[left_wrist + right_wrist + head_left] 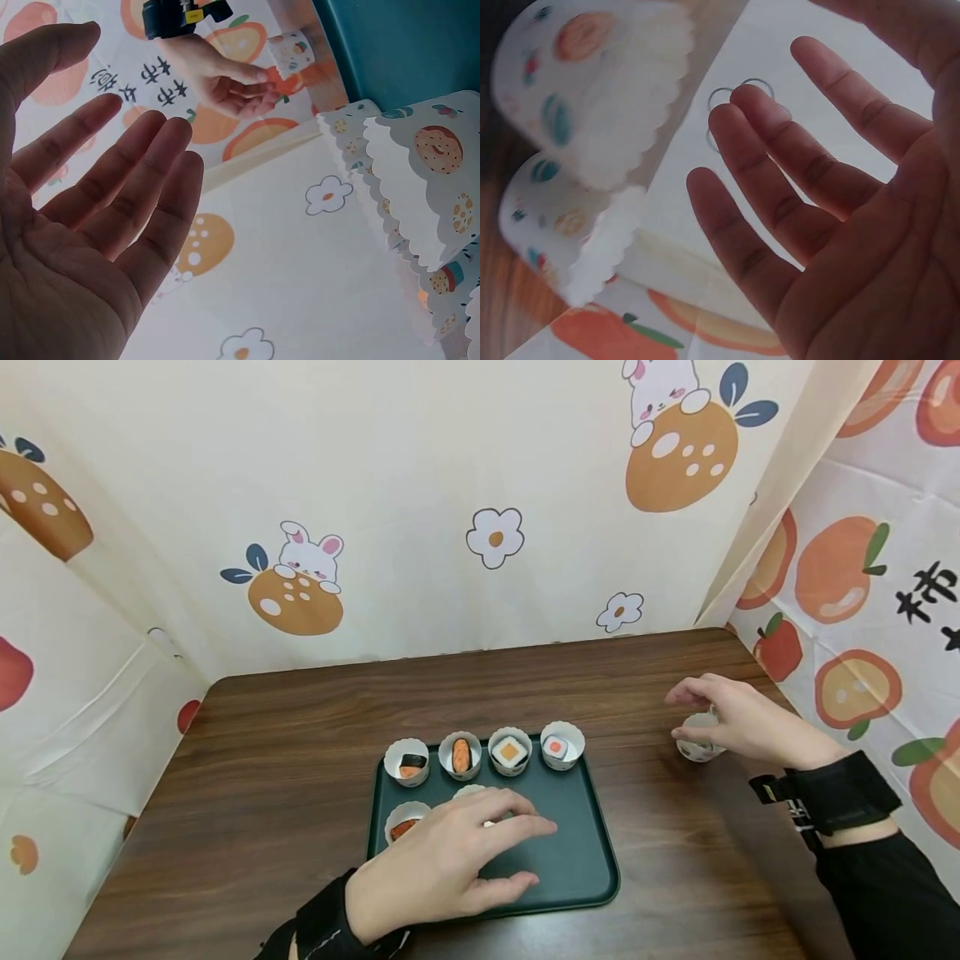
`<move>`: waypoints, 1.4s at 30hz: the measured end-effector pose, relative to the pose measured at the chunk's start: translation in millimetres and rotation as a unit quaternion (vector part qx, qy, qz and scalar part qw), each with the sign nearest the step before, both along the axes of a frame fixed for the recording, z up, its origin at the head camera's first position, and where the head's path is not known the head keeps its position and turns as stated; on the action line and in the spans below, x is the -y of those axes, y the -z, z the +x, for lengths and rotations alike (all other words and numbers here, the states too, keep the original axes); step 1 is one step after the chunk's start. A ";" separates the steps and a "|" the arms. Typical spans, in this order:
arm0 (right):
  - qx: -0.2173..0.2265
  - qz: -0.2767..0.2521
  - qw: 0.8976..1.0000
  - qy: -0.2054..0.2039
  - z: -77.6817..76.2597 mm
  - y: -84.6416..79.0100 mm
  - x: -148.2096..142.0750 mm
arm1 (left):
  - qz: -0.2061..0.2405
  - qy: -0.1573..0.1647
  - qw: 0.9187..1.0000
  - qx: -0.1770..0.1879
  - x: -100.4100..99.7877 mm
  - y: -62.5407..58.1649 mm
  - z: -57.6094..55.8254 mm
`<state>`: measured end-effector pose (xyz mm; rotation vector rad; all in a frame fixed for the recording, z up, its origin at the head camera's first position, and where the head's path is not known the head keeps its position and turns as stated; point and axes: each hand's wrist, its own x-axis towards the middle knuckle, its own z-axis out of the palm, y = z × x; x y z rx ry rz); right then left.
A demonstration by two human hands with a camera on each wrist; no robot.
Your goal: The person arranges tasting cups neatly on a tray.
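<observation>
My right hand (738, 718) hovers at the right of the table by a white scalloped paper cup (694, 751), fingers extended. In the right wrist view, two printed paper cups (604, 90) stand beside its spread fingers (742, 232), apart from them. Over the green tray (558, 852) my left hand (453, 860) is held with fingers loosely spread and nothing in them. Behind it, a row of several paper cups holds small sushi pieces, including a white square with a yellow centre (510, 752). Another cup (405, 814) with a sushi piece sits nearer; one more is mostly hidden.
The brown wooden table (285, 793) meets a printed cloth wall (412, 460) at the back. Another fruit-print cloth (847, 610) hangs along the right edge, close to the right arm. The tray's raised rim borders the cups.
</observation>
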<state>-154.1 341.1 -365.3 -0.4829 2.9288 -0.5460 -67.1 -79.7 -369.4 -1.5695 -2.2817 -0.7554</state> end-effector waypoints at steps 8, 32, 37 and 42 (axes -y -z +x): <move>0.022 0.022 0.999 0.021 6.5 8.1 -11.7 | -0.010 0.006 1.000 -0.009 0.3 -2.8 0.9; 0.002 0.025 1.000 -0.014 4.1 17.6 -7.5 | -0.054 -0.013 0.995 0.082 4.9 -6.6 0.7; 0.005 0.031 1.000 -0.002 4.7 16.9 -8.0 | -0.055 -0.013 0.995 0.078 5.8 -6.6 0.4; 0.012 0.039 0.999 0.012 4.8 18.8 -9.0 | -0.057 -0.012 0.996 0.071 6.4 -6.1 -0.4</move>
